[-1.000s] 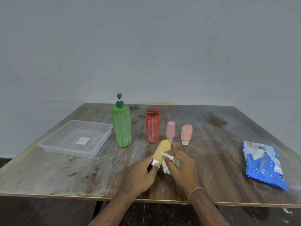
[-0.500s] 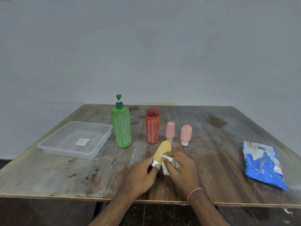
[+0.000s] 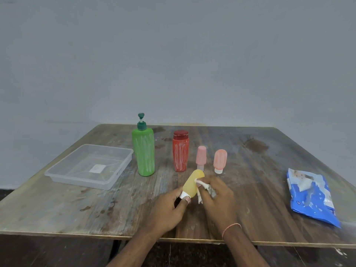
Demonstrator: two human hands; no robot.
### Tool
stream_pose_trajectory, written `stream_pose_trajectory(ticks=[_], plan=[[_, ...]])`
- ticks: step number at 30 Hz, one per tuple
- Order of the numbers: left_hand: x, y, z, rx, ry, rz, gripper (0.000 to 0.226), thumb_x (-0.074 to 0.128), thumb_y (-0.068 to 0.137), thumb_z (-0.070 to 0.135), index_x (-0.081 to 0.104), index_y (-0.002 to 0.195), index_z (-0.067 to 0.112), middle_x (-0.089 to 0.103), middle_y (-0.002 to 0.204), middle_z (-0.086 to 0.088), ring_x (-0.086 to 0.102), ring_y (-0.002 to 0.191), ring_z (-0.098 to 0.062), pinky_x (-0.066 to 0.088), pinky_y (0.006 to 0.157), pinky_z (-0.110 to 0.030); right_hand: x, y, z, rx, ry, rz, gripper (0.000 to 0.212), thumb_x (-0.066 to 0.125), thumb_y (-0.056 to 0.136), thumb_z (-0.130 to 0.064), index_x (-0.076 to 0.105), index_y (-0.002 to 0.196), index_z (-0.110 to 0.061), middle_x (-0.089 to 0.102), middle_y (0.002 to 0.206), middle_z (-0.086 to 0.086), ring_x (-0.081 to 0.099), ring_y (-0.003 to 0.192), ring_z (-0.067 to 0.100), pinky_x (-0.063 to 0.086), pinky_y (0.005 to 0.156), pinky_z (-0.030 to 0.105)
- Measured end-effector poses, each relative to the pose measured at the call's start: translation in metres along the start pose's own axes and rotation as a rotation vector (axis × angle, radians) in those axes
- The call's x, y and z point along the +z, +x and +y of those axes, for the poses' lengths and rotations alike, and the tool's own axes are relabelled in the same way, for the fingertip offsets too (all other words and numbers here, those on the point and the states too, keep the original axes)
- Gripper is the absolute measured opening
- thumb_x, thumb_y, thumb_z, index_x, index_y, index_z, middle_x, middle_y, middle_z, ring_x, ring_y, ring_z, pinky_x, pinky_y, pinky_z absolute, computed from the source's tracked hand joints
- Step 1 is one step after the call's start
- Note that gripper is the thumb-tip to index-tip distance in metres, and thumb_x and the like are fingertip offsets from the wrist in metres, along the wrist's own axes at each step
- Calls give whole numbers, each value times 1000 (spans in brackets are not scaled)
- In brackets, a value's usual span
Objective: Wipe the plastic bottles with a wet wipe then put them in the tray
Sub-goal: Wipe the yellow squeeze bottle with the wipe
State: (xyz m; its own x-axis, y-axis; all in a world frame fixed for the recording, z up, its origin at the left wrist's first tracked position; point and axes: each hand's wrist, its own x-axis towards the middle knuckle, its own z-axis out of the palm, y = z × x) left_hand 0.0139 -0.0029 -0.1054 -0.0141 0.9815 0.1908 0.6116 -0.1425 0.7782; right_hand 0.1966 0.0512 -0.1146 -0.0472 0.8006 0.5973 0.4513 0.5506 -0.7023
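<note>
The left hand [image 3: 167, 208] pinches the small yellow plastic bottle [image 3: 192, 183] by its white cap; the right hand [image 3: 219, 199], fingers curled, presses a crumpled white wet wipe [image 3: 203, 187] against it.

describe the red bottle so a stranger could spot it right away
On the wooden table, a row of bottles stands behind the hands. The red bottle is second from the left, right of the tall green pump bottle. It alone is red, with a dark red cap and white streaks.

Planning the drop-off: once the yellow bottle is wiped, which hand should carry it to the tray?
Left. The left hand already pinches the yellow bottle at its white cap, and the tray lies on that side. The right hand is busy holding the wet wipe.
</note>
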Motion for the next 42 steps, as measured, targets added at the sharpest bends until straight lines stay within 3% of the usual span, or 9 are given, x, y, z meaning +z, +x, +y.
stream_pose_trajectory(ticks=[2, 8, 13, 17, 23, 30, 35, 38, 42], plan=[[0, 1, -1, -21, 8, -7, 22, 56, 107, 43, 67, 125, 45, 74, 103, 24, 67, 95, 1, 59, 86, -36, 0, 1, 0, 31, -15, 39, 19, 79, 95, -25, 75, 107, -38, 72, 103, -26, 68, 96, -1, 61, 77, 28], [-4, 2, -2, -17, -113, 4, 25, 55, 110, 33, 67, 130, 43, 75, 111, 28, 68, 105, 6, 55, 91, -27, -2, -6, -8, -77, 40, -212, 21, 74, 92, -42, 81, 111, -34, 75, 104, -24, 71, 98, 3, 60, 82, 25], [-5, 1, -3, -57, -105, -21, 17, 54, 108, 43, 71, 109, 43, 77, 96, 16, 72, 90, -7, 61, 88, -41, -4, -1, -7, 31, 10, -1, 12, 79, 94, -29, 79, 105, -34, 73, 98, -26, 68, 94, -4, 51, 73, 9], [-6, -1, -2, -7, 45, -68, 18, 54, 107, 46, 69, 101, 40, 73, 91, 19, 68, 87, -4, 56, 81, -35, -6, 4, -8, 188, 7, 160, 3, 79, 95, -21, 78, 98, -22, 68, 84, -18, 64, 82, -5, 45, 65, 3], [-2, -6, 4, 94, 70, -97, 24, 55, 106, 43, 65, 126, 37, 72, 95, 9, 67, 89, -11, 53, 74, -32, 0, 9, 1, 189, -55, 173, 11, 69, 102, -21, 78, 109, -24, 60, 93, -15, 64, 88, 7, 41, 65, 9], [-1, -8, 8, 132, 120, -56, 22, 53, 103, 46, 66, 117, 34, 68, 88, 12, 63, 81, -10, 52, 69, -33, 1, 4, -1, -47, -137, -18, 21, 60, 97, -21, 74, 111, -28, 50, 102, -21, 59, 91, 4, 49, 70, 23], [-3, -8, 12, 130, 60, -44, 15, 58, 102, 25, 72, 101, 28, 71, 85, 12, 64, 74, -8, 51, 64, -29, 2, -5, -10, -310, -178, -242, 19, 61, 95, -23, 75, 108, -27, 46, 100, -16, 53, 91, 8, 50, 72, 29], [-3, -9, 12, 122, 53, -34, 15, 58, 101, 23, 72, 97, 28, 70, 82, 11, 62, 72, -9, 48, 62, -29, 2, -4, -9, -332, -173, -236, 25, 61, 94, -22, 76, 113, -28, 47, 100, -16, 53, 91, 9, 50, 71, 28], [-2, -7, 10, 113, 51, -55, 17, 56, 104, 37, 72, 110, 33, 72, 93, 14, 66, 85, -9, 55, 73, -30, 4, -2, -6, -260, -213, -122, 27, 60, 95, -25, 76, 116, -27, 48, 99, -15, 53, 90, 9, 50, 69, 29]])
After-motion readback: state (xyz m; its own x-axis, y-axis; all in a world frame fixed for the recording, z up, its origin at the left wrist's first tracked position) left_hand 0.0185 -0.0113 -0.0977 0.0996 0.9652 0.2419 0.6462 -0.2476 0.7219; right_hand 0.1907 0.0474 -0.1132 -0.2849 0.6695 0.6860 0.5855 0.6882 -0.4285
